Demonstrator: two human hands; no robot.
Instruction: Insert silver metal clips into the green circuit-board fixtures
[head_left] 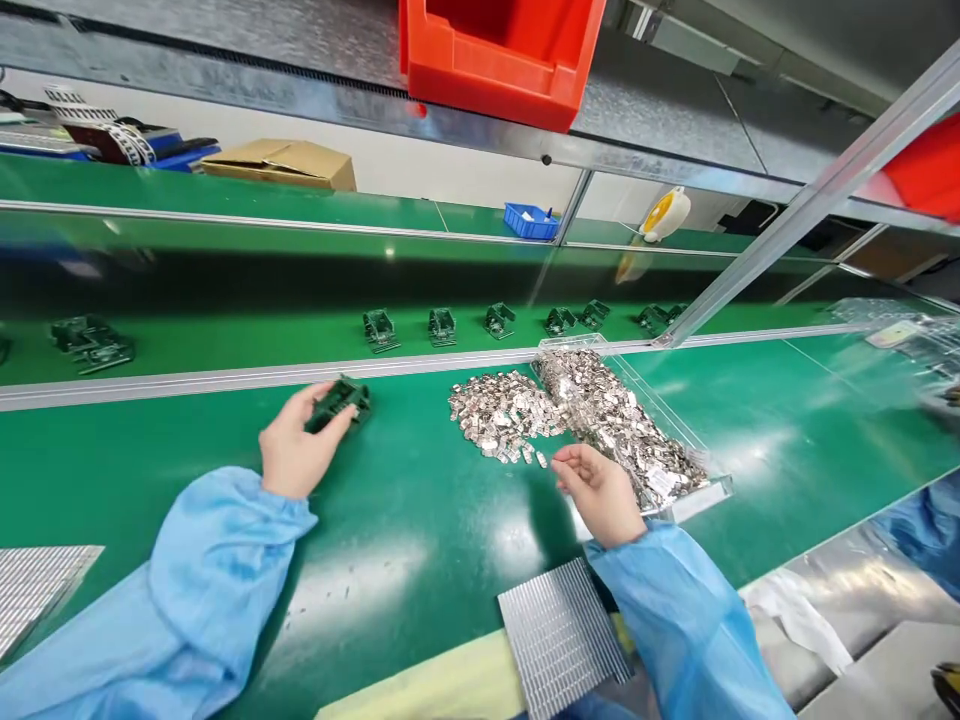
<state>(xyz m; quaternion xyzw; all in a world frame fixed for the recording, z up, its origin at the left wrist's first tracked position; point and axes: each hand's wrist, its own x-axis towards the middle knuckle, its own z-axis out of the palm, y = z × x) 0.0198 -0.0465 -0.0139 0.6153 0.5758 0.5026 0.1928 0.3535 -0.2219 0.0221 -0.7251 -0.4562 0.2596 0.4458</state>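
My left hand (300, 440) is closed around a dark green plastic part (345, 402), held a little above the green work surface. My right hand (598, 492) pinches thumb and forefinger together at the near edge of a heap of small shiny metal pieces (499, 410). Whatever lies between those fingertips is too small to make out. Behind and beside the right hand, a clear plastic tray (694, 440) full of the same metal pieces lies at a slant, touching the heap.
Several similar green parts (442, 326) stand in a row beyond the metal rail (225, 378). Ridged silvery sheets (559, 630) lie at the near edge and far left. A red bin (502, 85) hangs overhead; a slanted metal post (795, 210) rises at right.
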